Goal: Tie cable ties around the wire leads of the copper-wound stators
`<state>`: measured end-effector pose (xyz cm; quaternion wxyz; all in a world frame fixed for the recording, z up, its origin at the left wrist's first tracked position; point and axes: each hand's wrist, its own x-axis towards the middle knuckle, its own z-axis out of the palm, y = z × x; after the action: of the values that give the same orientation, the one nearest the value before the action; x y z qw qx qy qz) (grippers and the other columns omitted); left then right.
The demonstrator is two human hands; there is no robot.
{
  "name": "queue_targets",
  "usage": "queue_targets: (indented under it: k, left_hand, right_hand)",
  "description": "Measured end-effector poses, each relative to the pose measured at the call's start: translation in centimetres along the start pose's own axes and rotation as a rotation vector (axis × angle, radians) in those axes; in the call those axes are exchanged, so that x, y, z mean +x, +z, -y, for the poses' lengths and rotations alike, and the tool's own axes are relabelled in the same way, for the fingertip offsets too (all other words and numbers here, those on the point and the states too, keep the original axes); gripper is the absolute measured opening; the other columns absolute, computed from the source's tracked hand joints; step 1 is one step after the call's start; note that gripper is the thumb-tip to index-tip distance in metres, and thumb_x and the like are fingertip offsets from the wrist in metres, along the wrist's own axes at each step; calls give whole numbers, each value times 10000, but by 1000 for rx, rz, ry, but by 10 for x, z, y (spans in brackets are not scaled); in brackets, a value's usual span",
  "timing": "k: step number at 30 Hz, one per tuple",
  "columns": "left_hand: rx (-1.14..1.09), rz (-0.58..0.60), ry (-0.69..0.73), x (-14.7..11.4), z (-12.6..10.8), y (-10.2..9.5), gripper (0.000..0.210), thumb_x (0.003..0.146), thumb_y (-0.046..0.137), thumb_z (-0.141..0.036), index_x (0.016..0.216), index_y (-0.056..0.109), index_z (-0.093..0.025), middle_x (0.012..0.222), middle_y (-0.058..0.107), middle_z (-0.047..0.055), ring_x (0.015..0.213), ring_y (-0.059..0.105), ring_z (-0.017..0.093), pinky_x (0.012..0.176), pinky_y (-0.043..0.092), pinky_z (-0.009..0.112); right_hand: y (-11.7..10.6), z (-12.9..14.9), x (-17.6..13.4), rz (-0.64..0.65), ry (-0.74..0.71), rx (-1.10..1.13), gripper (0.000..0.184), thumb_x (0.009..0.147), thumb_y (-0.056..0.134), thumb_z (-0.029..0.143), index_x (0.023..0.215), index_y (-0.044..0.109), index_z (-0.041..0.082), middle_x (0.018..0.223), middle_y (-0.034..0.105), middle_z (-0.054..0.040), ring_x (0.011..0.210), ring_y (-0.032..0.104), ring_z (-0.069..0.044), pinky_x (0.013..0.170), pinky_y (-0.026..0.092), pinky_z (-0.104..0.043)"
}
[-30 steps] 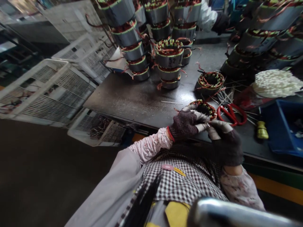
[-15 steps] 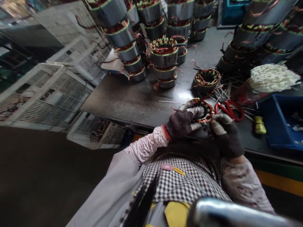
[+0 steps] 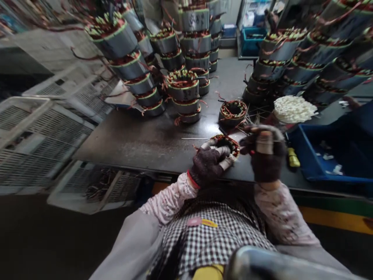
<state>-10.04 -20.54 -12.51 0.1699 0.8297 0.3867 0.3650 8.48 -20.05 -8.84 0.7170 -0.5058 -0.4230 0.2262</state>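
Observation:
My left hand (image 3: pixel 210 160), in a dark glove with pale-wrapped fingertips, grips a wound motor stator (image 3: pixel 236 151) near the table's front edge, some fingers inside its ring. Red wire and pale ends line the stator's rim. To its right, apart from it, my right hand (image 3: pixel 266 155) is raised over the table with its fingers curled. What it holds, if anything, is hidden and blurred. Behind lies another stator (image 3: pixel 231 119) with red leads. A thin white strip (image 3: pixel 194 138) lies left of the gripped stator. The red scissors are out of sight.
Stacked stators (image 3: pixel 186 93) stand at the back left, more stacks (image 3: pixel 269 58) at the back right. A bundle of white strips (image 3: pixel 294 109), a yellow-handled tool (image 3: pixel 293 157) and a blue bin (image 3: pixel 335 175) are on the right. White crates (image 3: pixel 67 128) stand left of the table.
My right hand has come away from the stator's rim and risen, covering where the red scissors lay. My left hand keeps its hold. The whole view has shifted.

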Motion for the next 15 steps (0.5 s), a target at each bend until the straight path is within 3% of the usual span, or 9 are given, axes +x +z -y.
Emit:
queue_targets:
  k: [3, 5, 7, 9, 12, 15]
  left_hand:
    - [32, -31, -31, 3, -1, 4, 97, 979, 822, -331, 941, 856, -248, 907, 875, 17, 1030, 831, 263, 1260, 546, 557]
    - [99, -73, -43, 7, -3, 17, 108, 988, 810, -332, 978, 855, -235, 918, 874, 30, 1001, 835, 268, 1260, 542, 578]
    - [183, -113, -48, 9, -7, 30, 147, 1020, 771, -331, 1060, 847, -212, 955, 875, 56, 983, 839, 275, 1260, 544, 595]
    - [255, -133, -26, 7, -14, 35, 225, 1043, 737, -322, 1198, 817, -180, 1060, 877, 93, 1043, 840, 285, 1259, 557, 582]
    - [337, -98, 105, 1, -19, 17, 423, 1046, 728, -330, 1431, 713, -156, 1362, 823, 148, 1326, 771, 307, 1318, 521, 565]
    - [430, 87, 246, 6, -13, -17, 564, 1026, 764, -370, 1541, 646, -172, 1508, 756, 154, 1476, 680, 340, 1389, 412, 627]
  right_hand:
    - [-52, -14, 31, -306, -43, -215, 269, 898, 768, 488, 925, 675, 237, 838, 704, 16, 693, 639, -149, 697, 600, -341]
    - [-74, -27, 55, -393, -49, -363, 224, 803, 828, 310, 857, 626, 232, 790, 652, 36, 717, 623, -152, 796, 612, -375]
    - [-80, -41, 75, -406, -47, -420, 255, 745, 840, 187, 856, 614, 224, 824, 654, 32, 787, 633, -159, 935, 606, -420]
    - [-76, -53, 87, -413, -54, -419, 222, 775, 806, 155, 892, 625, 209, 882, 676, 14, 844, 647, -167, 1021, 584, -450]
    - [-71, -64, 92, -435, -76, -406, 92, 876, 693, 152, 916, 627, 202, 934, 690, -7, 924, 670, -178, 1086, 563, -464]
    - [-76, -68, 89, -439, -90, -392, 121, 879, 648, 106, 931, 616, 210, 966, 686, -8, 986, 670, -175, 1125, 553, -455]
